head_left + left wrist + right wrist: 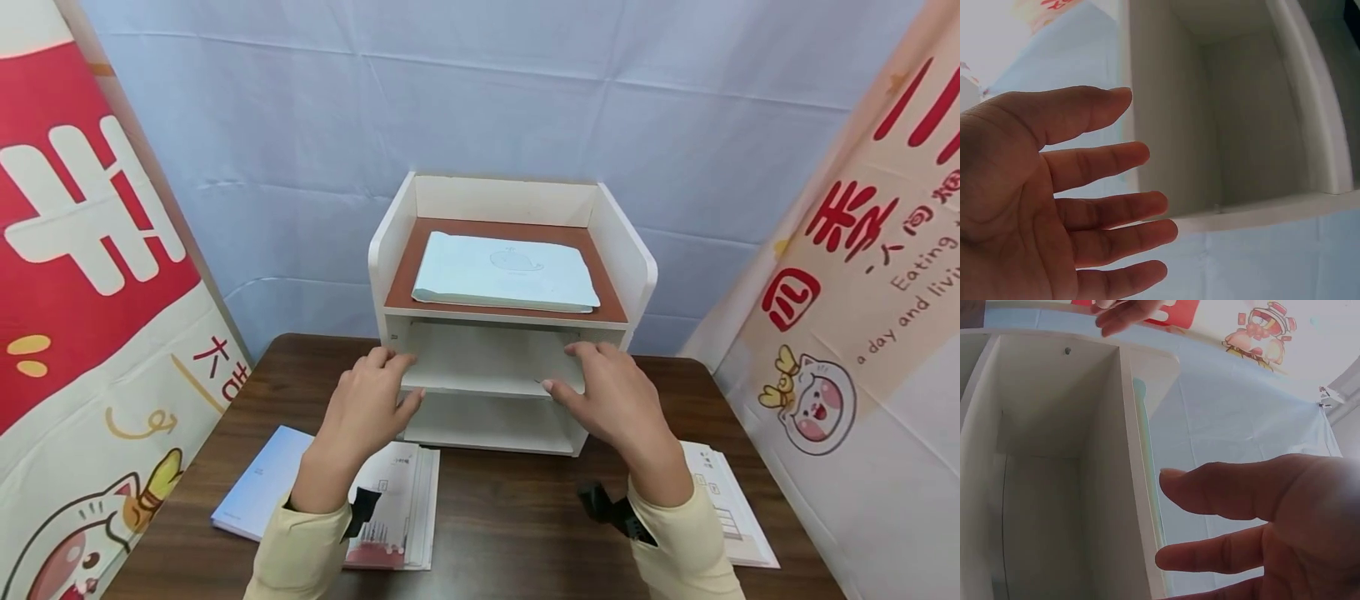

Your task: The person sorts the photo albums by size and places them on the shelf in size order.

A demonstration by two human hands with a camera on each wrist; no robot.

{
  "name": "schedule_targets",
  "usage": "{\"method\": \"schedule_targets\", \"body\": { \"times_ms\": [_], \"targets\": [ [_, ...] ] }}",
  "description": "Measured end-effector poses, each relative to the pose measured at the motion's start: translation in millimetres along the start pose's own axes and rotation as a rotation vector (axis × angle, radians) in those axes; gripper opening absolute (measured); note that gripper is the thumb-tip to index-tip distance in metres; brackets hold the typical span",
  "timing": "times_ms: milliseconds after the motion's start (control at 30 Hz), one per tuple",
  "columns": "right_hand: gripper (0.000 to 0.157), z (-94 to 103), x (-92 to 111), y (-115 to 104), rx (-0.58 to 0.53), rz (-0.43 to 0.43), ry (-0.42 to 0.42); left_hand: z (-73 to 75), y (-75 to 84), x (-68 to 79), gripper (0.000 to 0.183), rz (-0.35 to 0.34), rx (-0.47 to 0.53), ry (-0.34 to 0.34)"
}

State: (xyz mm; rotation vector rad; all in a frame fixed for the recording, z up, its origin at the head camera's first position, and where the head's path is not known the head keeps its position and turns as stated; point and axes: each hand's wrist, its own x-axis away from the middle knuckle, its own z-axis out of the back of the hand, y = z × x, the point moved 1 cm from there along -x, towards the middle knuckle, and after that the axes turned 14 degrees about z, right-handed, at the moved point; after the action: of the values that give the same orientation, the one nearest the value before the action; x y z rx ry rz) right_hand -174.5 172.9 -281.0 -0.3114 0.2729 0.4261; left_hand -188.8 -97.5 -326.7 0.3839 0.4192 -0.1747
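A white desktop shelf (626, 246) with a brown top board stands at the back of the table. On its top board lies a pale pad (461, 271) with a line drawing of a whale. My left hand (367, 404) hovers at the left front of the shelf, its fingers spread and holding nothing, as the left wrist view shows. Toward the right front is my right hand (618, 396), thumb and fingers apart with nothing between them. In the head view both hands overlap the middle compartment; whether either touches the shelf I cannot tell.
Left on the dark wooden table (510, 517) lie a blue book (266, 479) and a stack of booklets (393, 508), partly behind my left forearm. Another white booklet (723, 500) lies to the right. Printed cloths hang on both sides, a light blue cloth (480, 100) behind.
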Motion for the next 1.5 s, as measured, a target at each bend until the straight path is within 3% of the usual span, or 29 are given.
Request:
{"method": "schedule_targets", "body": {
  "times_ms": [567, 933, 1267, 1500],
  "targets": [
    [0.05, -31.5, 16, 6, -0.126, -0.04, -0.01, -37.3, -28.4, 29.6, 0.037, 0.077, -0.005, -0.007],
    [0.046, -60.0, 22, 10, -0.143, -0.071, -0.045, -65.2, -46.7, 47.3, 0.035, 0.162, -0.001, -0.065],
    [0.044, -90.9, 27, 12, -0.155, -0.08, -0.065, -78.2, -56.9, 58.1, 0.036, 0.195, -0.012, -0.133],
    [0.042, -118.8, 31, 10, -0.173, -0.068, -0.052, -81.7, -69.2, 64.0, 0.035, 0.214, -0.017, -0.132]
  ]
}}
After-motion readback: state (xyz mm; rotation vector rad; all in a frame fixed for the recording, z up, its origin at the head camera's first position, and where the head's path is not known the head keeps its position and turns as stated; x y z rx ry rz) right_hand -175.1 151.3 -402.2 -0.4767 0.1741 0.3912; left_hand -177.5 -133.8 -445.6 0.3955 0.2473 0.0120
